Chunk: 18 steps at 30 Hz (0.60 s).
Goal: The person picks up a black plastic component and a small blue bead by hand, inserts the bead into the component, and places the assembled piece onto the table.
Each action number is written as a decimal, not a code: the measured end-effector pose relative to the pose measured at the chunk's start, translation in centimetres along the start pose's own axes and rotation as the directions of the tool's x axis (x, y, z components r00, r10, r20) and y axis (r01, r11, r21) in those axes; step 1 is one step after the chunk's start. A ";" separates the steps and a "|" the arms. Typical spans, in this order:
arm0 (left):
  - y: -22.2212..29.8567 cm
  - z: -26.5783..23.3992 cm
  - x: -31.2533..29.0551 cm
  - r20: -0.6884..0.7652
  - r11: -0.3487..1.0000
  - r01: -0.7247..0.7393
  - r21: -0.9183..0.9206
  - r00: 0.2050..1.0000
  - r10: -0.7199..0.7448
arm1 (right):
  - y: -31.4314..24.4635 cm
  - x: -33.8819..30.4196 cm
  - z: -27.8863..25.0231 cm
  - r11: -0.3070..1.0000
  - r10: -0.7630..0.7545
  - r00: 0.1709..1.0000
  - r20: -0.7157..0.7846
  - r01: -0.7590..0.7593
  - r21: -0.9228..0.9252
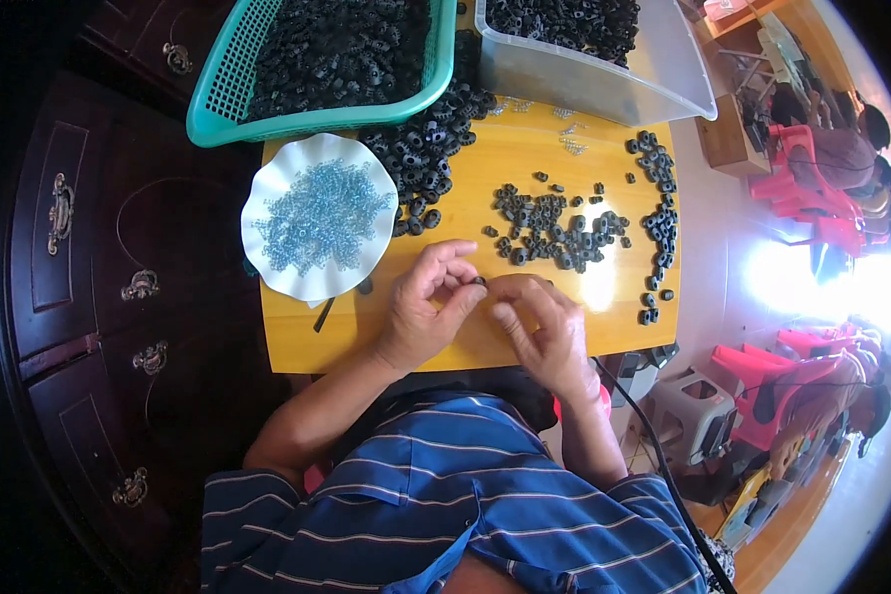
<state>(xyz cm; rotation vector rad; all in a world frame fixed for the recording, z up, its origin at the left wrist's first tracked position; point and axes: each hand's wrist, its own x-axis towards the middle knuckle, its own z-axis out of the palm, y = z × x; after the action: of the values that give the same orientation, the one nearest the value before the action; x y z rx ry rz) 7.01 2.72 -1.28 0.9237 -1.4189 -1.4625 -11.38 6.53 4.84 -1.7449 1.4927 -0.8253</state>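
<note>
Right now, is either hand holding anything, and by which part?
The left hand pinches a small black piece in its fingertips; exactly where is too small to tell. The right hand's hold is unclear.

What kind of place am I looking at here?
Probably a small hand-assembly workshop: a green basket heaped with small black parts, a white scalloped plate of what look like tiny springs, and other people seated on pink plastic chairs nearby.

Wears a blue short-sleeved shirt (564,500) crossed by thin pale stripes running sideways over the front. Shows an open collar (428,570), a small button (467,523), and loose, matching striped sleeves (246,507) leaving forearms (332,408) bare.
</note>
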 end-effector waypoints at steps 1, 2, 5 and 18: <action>0.0 0.0 0.0 0.000 1.000 0.000 0.000 1.000 0.000 | 0.2 0.5 -0.1 0.993 -0.113 0.989 -0.091 0.110 -0.031; 0.1 0.0 0.1 -0.003 1.000 0.017 -0.001 1.000 -0.017 | -0.1 0.6 -0.3 0.996 -0.093 0.987 -0.128 0.091 -0.022; -0.5 0.0 0.0 -0.012 1.000 0.002 0.019 1.000 -0.002 | -1.4 1.6 -1.3 0.987 -0.151 0.962 -0.226 0.159 0.017; 0.2 0.7 0.0 0.036 0.995 -0.060 0.080 0.998 0.057 | -15.3 1.2 -10.9 0.010 -0.958 0.206 -0.200 0.721 0.693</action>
<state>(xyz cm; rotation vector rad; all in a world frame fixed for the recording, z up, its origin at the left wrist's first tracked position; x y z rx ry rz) 6.37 2.92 -1.00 0.9039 -1.5271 -1.3919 -11.73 5.92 23.68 -1.9016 -0.4635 -1.3275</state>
